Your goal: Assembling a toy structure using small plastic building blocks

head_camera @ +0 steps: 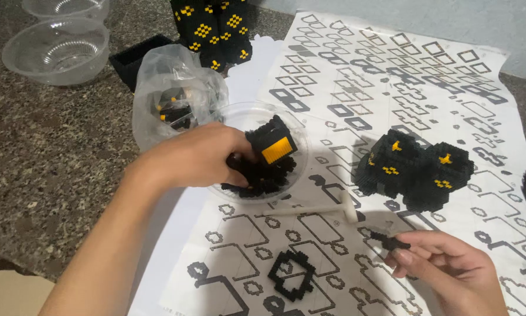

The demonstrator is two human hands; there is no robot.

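While the left hand (195, 158) reaches into the clear plastic dish (239, 117), its fingers are curled among a heap of small black bricks (263, 178) and rest against a black block with a yellow face (273, 142); whether they have actually closed on any one piece I cannot tell, since the knuckles hide the tips. The right hand (450, 269) is low over the printed instruction sheet (391, 76), thumb and forefinger pinched shut on a short black brick strip (386, 239); that strip looks light and stiff, yet likely to snap apart at its joints (pieces this small tend to hold only by friction), so a grip by the long edges seems safer than by an end. Loose bricks in the dish would be slippery and easy to scatter; taking one between fingertips should serve better than scooping. Just beside the right hand lies a pale T-shaped tool (333, 209); a black brick ring (292, 275) lies on the sheet, and two built black-and-yellow cubes (415, 169) stand near; a crumpled bag of parts (175, 99) sits on the speckled tabletop (52, 146).
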